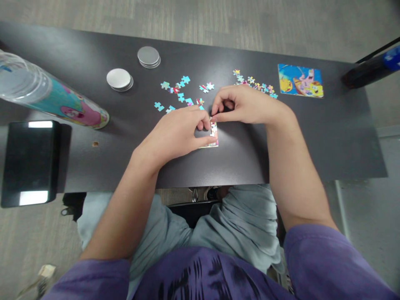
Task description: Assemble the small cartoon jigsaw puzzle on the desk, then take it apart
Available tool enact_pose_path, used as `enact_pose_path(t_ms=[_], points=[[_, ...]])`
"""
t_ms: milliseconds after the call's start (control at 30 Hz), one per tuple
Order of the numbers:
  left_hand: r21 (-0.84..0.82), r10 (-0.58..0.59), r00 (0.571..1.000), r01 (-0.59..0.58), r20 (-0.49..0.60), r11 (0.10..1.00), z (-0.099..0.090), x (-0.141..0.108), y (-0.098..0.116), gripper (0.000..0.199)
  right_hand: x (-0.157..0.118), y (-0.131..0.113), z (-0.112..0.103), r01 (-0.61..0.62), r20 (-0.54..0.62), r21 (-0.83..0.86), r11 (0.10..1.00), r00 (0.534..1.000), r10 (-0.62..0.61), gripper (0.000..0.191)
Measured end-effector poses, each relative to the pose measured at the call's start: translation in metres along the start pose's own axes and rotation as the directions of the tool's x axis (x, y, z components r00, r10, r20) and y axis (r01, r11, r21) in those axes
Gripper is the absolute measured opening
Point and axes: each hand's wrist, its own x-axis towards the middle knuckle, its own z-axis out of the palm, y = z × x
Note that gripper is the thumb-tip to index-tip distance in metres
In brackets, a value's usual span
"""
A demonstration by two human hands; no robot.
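Note:
On the dark table, a few joined puzzle pieces [214,130] form a narrow strip with a straight lower edge, partly covered by my left hand [178,131]. That hand's thumb lies across the strip's bottom while its bent fingers rest above, apart from the thumb. My right hand [242,104] pinches a small puzzle piece [213,120] at the strip's top end, mostly hidden by the fingertips. Loose puzzle pieces [181,97], mainly blue, are spread beyond my left hand. Another row of loose pieces [264,87], yellow and multicoloured, lies past my right wrist.
A colourful cartoon picture card [301,81] lies at the right, near a dark bottle [371,68]. Two stacks of round discs [149,56] sit at the back left. Farther left stand a tall cartoon-printed tube [71,102] and a black glossy device [29,162].

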Motion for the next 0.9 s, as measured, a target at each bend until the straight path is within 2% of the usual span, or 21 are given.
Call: enact_pose_path(t_ms=[100,200,333,400,500,633,800,900], points=[[0.017,-0.033,0.999,0.033,-0.033,0.999,-0.011,-0.004,-0.007,0.017,0.000,0.004,0.001,0.026,-0.032,0.021,0.999,0.999,-0.025,0.020],[0.046,-0.096,0.990,0.102,-0.106,0.994,-0.028,-0.012,-0.016,0.019,0.001,0.006,0.002,-0.001,-0.120,0.036,0.999,0.993,0.005,0.027],[0.090,-0.160,0.965,0.182,-0.207,0.979,-0.049,-0.025,-0.032,0.026,0.002,0.008,0.000,-0.041,-0.314,-0.076,0.996,0.949,0.015,0.028],[0.102,-0.190,0.957,0.216,-0.219,0.971,-0.056,-0.031,-0.040,0.029,0.003,0.011,-0.003,-0.062,-0.367,-0.145,0.987,0.930,0.005,0.024],[0.049,-0.218,0.966,0.226,-0.135,0.973,-0.063,-0.040,-0.048,0.036,0.004,0.018,-0.007,-0.090,-0.373,-0.190,0.978,0.928,0.013,0.023],[-0.011,-0.185,0.983,0.185,0.001,0.983,-0.065,-0.050,-0.053,0.037,0.005,0.022,-0.005,-0.109,-0.377,-0.215,0.970,0.926,0.020,0.022],[-0.019,-0.224,0.973,0.225,0.051,0.974,-0.060,-0.048,-0.056,0.041,0.006,0.021,0.003,-0.077,-0.314,-0.286,0.955,0.949,-0.018,0.012],[0.017,-0.299,0.950,0.299,0.090,0.954,-0.060,-0.041,-0.050,0.048,0.006,0.023,0.005,-0.050,-0.315,-0.352,0.935,0.947,-0.068,0.020]])
